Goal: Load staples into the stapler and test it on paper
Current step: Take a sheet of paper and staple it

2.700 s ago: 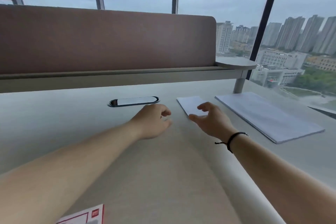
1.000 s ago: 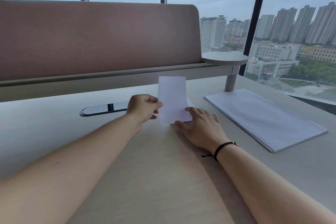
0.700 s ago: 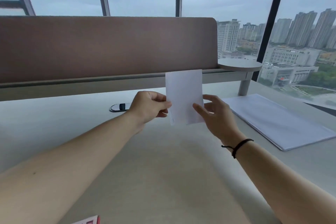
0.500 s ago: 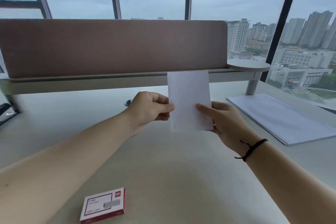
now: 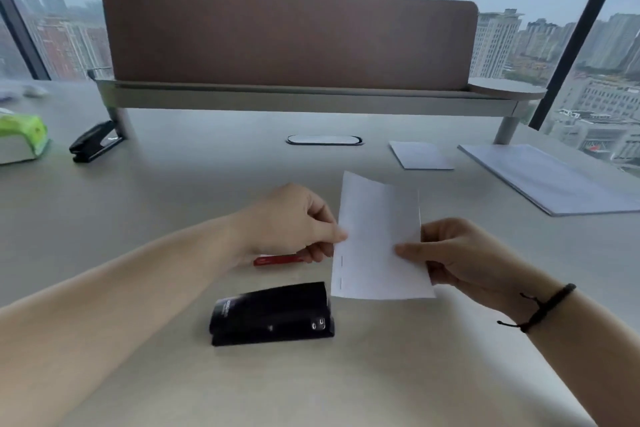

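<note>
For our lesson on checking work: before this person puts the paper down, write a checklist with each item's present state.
1. Paper held by both hands, left hand and right hand: ok.
2. Staple marks along the paper's left edge: ok, two show.
3. Staples clinched at the back: cannot tell.
4. Stapler closed, lying on the desk: ok.
5. Red staple box within reach: ok.

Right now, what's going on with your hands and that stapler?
Left hand and right hand pinch stapled paper slip. Black stapler shut on desk, untouched. Nothing in the way.
</note>
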Demonstrator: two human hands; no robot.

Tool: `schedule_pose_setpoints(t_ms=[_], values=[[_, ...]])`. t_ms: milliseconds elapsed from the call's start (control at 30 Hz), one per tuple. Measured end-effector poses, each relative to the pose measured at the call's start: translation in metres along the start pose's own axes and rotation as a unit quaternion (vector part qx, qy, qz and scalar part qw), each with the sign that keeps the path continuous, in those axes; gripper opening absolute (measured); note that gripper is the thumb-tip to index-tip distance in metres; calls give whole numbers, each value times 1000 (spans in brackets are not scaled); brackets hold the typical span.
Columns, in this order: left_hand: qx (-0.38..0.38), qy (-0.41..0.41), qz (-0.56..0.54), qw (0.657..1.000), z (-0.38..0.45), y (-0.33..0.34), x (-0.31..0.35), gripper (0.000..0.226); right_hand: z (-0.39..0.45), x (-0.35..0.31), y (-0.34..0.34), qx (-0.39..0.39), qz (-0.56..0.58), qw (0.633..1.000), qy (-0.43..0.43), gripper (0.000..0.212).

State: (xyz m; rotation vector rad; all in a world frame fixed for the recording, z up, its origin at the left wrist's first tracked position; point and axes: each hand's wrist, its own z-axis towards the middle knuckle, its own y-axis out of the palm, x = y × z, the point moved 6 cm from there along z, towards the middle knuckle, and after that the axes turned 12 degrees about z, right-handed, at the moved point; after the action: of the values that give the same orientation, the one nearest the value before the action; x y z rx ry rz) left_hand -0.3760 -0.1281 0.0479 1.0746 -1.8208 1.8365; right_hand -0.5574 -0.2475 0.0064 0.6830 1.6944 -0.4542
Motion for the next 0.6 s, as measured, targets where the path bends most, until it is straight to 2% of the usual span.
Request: schedule_pose_setpoints(t_ms=[200,267,400,467,600], values=[[50,34,110,992,-38,4,-4,17,-37,18,16,-9,9,999,42,10],[64,41,141,987,-44,6,-4,21,-44,21,18,-9,14,998,56,14],[88,47,178,979,-46,12,-3,37,-53,28,27,-22,-2,997,76,9],[99,49,190,976,-44,14,-1,44,-53,30,31,-20,-10,997,79,17],[106,44,206,972,-41,19,-1,54,-49,29,36,-5,-5,997,77,18]])
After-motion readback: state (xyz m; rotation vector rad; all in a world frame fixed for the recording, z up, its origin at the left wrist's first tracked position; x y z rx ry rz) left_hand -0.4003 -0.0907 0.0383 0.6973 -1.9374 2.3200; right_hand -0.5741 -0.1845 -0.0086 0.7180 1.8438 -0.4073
